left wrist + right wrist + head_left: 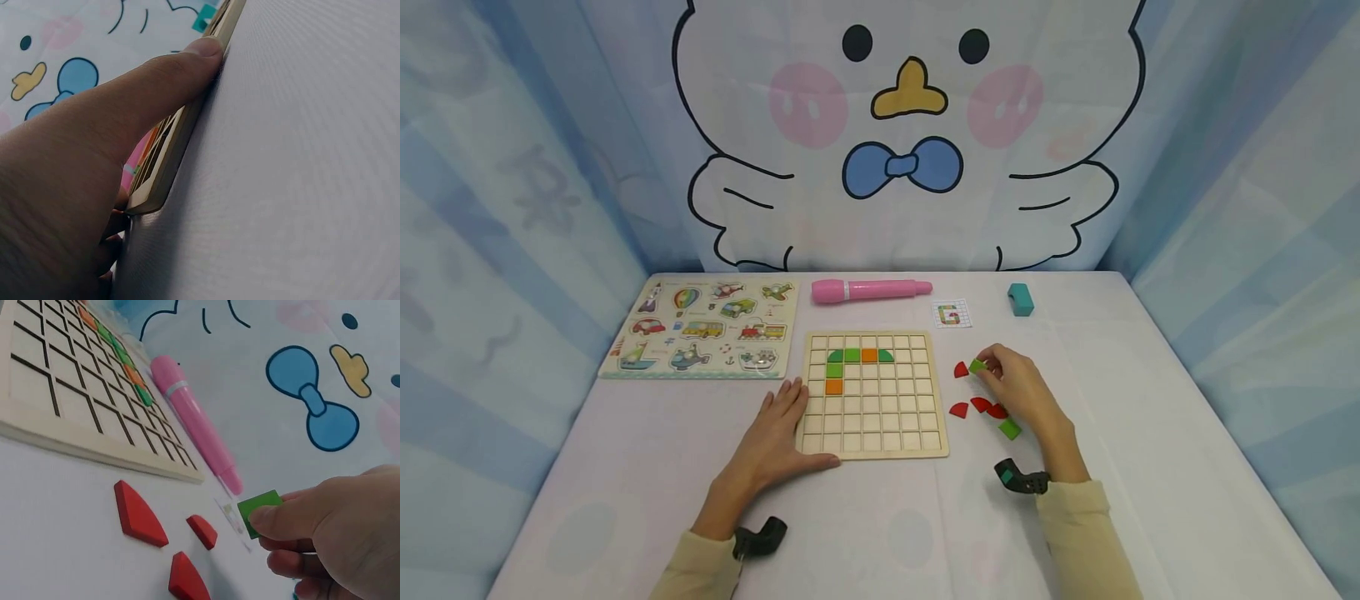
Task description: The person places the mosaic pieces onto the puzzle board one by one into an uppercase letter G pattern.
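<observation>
My right hand (pixel 1021 385) pinches a small green square tile (pixel 257 511) between thumb and fingers, to the right of the wooden grid board (pixel 880 457). My left hand (pixel 772 440) steadies the board at its lower left corner, fingers straight along the left side and thumb (pixel 181 70) on the near edge. Green and orange tiles (pixel 852 356) line part of an upper row and run down a left column of the grid. Red quarter-round pieces (pixel 958 410) lie scattered beside the board, with another green square tile (pixel 1010 429) near the right wrist.
At the back left lies a picture puzzle board (pixel 700 327) with vehicles. A pink marker-shaped stick (pixel 872 290) lies behind the grid board. A small pattern card (pixel 952 313) and a teal block (pixel 1021 300) are at the back right. A printed curtain (pixel 910 225) stands behind the table.
</observation>
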A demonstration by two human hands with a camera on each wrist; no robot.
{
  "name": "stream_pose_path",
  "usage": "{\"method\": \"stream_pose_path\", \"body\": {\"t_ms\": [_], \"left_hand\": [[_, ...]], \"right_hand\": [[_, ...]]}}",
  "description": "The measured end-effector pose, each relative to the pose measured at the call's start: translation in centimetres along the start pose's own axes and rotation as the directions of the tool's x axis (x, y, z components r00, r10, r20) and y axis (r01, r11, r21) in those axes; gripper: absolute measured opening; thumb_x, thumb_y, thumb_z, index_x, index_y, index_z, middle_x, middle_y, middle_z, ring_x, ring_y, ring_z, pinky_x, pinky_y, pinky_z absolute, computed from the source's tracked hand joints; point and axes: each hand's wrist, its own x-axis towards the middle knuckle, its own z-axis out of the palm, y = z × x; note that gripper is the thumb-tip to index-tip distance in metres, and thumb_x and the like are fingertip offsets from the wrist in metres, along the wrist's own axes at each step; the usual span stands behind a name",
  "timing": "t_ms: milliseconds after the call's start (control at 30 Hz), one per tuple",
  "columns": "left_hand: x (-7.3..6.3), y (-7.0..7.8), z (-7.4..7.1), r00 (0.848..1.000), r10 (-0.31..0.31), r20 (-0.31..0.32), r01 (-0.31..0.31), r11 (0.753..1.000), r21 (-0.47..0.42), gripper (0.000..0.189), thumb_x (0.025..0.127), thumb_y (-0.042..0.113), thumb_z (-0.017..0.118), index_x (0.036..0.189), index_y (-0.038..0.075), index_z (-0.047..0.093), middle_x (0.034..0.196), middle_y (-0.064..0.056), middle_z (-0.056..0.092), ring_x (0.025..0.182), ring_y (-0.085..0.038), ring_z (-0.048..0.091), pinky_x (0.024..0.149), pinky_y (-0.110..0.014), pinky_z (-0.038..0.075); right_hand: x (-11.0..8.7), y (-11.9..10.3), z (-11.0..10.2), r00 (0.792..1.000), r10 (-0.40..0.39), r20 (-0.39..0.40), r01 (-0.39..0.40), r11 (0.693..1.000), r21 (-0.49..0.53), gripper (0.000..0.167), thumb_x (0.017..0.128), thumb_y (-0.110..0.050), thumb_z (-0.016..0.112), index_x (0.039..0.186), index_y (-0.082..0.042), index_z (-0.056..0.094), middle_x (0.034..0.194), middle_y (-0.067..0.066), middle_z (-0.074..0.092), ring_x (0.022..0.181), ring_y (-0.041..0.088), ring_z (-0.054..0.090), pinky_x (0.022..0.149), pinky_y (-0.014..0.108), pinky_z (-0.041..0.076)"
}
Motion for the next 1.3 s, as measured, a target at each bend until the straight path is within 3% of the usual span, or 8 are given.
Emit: {"method": "stream_pose_path", "body": {"t_ms": [267, 667, 1033, 1300], "left_hand": [[0.0, 0.0, -0.1, 1.000, -0.012, 0.004, 0.012, 1.000, 0.006, 0.122, 0.070, 0.071, 0.076, 0.157, 0.000, 0.028, 0.167, -0.017, 0.021, 0.157, -0.035, 0.015, 0.128, -0.054, 0.014], [0.0, 0.1, -0.1, 1.000, -0.011, 0.008, 0.011, 1.000, 0.009, 0.121, 0.071, 0.071, 0.076, 0.157, 0.000, 0.028, 0.167, -0.017, 0.022, 0.156, -0.035, 0.015, 0.128, -0.054, 0.014], [0.0, 0.0, 0.2, 1.000, -0.010, 0.017, 0.009, 1.000, 0.006, 0.123, 0.070, 0.074, 0.074, 0.157, 0.001, 0.027, 0.167, -0.016, 0.021, 0.157, -0.033, 0.014, 0.129, -0.052, 0.013], [0.0, 0.0, 0.0, 1.000, 0.002, 0.003, -0.002, 1.000, 0.017, 0.122, 0.071, 0.072, 0.076, 0.156, -0.001, 0.028, 0.166, -0.017, 0.022, 0.156, -0.035, 0.016, 0.128, -0.054, 0.015]], "right_hand": [[1.3, -2.4, 0.3, 0.995, -0.092, -0.030, 0.093, 0.995, 0.033, 0.025, 0.095, -0.015, 0.069, 0.117, -0.005, 0.063, 0.096, 0.010, 0.065, 0.087, 0.023, 0.056, 0.078, 0.031, 0.054], [2.3, -5.3, 0.7, 0.989, -0.141, -0.044, 0.145, 0.985, 0.092, 0.025, 0.097, -0.016, 0.067, 0.119, -0.006, 0.063, 0.100, 0.009, 0.068, 0.087, 0.021, 0.059, 0.073, 0.028, 0.055], [2.5, -7.5, 1.5, 0.980, -0.192, -0.053, 0.197, 0.974, 0.111, 0.025, 0.098, -0.017, 0.065, 0.120, -0.005, 0.065, 0.103, 0.009, 0.067, 0.093, 0.022, 0.060, 0.083, 0.034, 0.055], [2.6, -8.5, 2.7, 0.955, -0.293, -0.047, 0.296, 0.948, 0.117, 0.023, 0.098, -0.012, 0.064, 0.118, -0.002, 0.065, 0.104, 0.010, 0.068, 0.090, 0.021, 0.061, 0.082, 0.035, 0.057]]}}
